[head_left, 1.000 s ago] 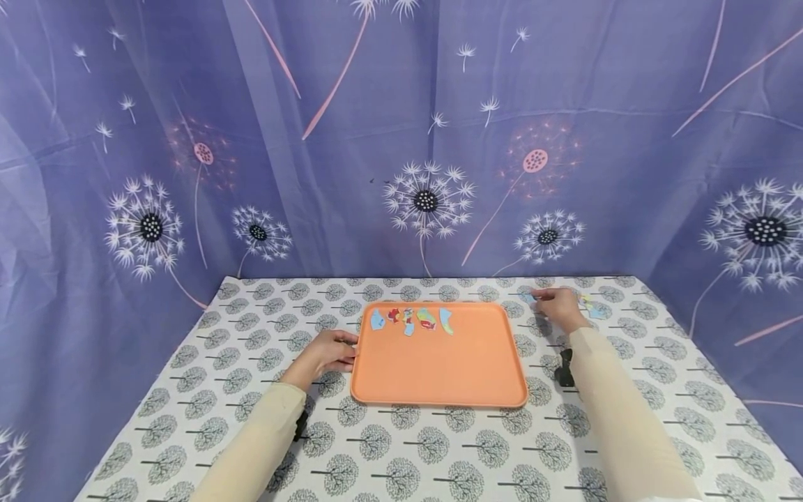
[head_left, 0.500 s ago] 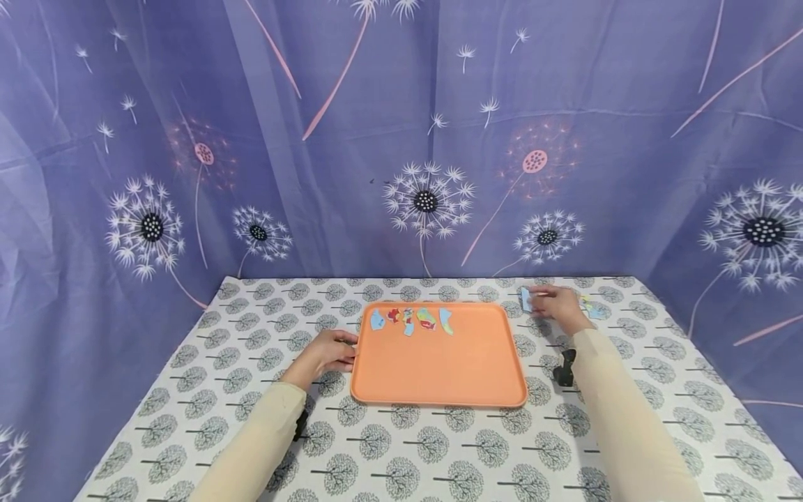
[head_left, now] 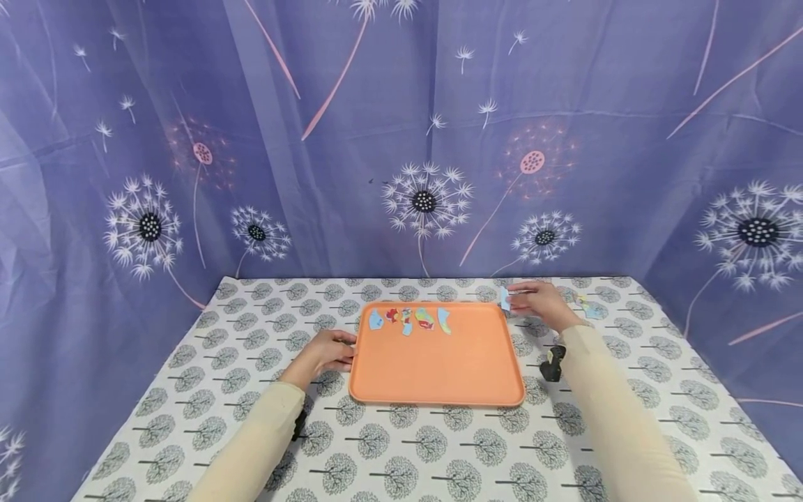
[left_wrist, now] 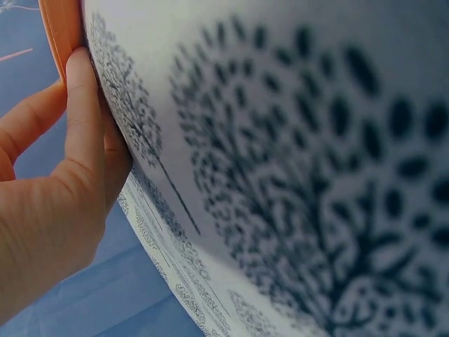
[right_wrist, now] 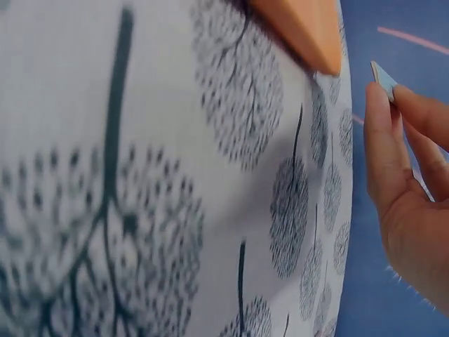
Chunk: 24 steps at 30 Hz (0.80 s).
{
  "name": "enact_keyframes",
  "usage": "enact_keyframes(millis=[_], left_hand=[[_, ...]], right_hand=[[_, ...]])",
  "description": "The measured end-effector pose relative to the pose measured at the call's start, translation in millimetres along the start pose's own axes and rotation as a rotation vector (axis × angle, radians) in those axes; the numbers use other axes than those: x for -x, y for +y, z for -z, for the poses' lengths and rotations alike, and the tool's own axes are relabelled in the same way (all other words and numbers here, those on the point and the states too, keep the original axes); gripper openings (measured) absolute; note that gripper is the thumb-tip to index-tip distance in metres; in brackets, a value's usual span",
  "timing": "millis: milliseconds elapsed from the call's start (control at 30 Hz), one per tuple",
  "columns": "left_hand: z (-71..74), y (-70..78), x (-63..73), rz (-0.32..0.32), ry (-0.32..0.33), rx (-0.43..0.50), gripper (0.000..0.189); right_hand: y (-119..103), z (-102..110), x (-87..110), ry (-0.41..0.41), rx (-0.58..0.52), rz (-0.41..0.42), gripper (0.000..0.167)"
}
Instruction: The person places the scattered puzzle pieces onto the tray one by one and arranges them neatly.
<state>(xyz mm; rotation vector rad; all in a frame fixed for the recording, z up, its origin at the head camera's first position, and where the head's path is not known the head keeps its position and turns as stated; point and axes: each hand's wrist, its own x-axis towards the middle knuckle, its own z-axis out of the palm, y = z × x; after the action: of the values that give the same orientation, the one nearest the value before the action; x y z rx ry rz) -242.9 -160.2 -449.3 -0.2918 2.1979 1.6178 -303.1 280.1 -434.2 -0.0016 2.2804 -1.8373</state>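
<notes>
An orange tray (head_left: 437, 369) lies on the table with several printed puzzle pieces (head_left: 425, 319) in a row along its far side. My left hand (head_left: 325, 353) holds the tray's left rim; in the left wrist view, thumb and fingers (left_wrist: 81, 105) meet at the orange edge (left_wrist: 63, 31). Beyond the tray's far right corner, my right hand (head_left: 539, 304) pinches a light blue puzzle piece (head_left: 505, 299) between thumb and fingertips. The right wrist view has this piece (right_wrist: 383, 81) tilted and raised off the cloth, apart from the tray corner (right_wrist: 319, 53).
More puzzle pieces, yellow and light blue (head_left: 586, 307), lie on the table right of my right hand. A white cloth with tree prints (head_left: 401, 453) covers the table. A purple dandelion curtain (head_left: 351, 209) stands behind it.
My right hand has picked up the light blue piece from the table and moved left with it toward the tray's corner. The left hand stays at the tray's left rim.
</notes>
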Motion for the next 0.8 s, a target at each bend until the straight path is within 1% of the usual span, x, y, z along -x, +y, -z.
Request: enact_keyframes(millis=[167,300,467,633,800], left_hand=[[0.1,0.4,0.2,0.006,-0.001,0.009,0.035],[0.3,0.1,0.1,0.004,-0.005,0.014,0.035],[0.6,-0.2,1.0,-0.001,-0.002,0.022,0.035],[0.9,1.1,2.2,-0.009,-0.017,0.017,0.034],[-0.6,-0.3,0.9,-0.016,-0.006,0.005,0.034]], right_hand=[[-2,-15,-3.6,-0.065,-0.053,0.001,0.051],[-2,-27,-7.7,-0.108,-0.053,-0.001,0.048],[-3,-41,-12.6,-0.133,-0.031,-0.02,0.045],[-2,-54,-16.4,-0.171,-0.036,-0.022,0.042],[1,-63,-18.7,-0.197,-0.038,-0.017,0.041]])
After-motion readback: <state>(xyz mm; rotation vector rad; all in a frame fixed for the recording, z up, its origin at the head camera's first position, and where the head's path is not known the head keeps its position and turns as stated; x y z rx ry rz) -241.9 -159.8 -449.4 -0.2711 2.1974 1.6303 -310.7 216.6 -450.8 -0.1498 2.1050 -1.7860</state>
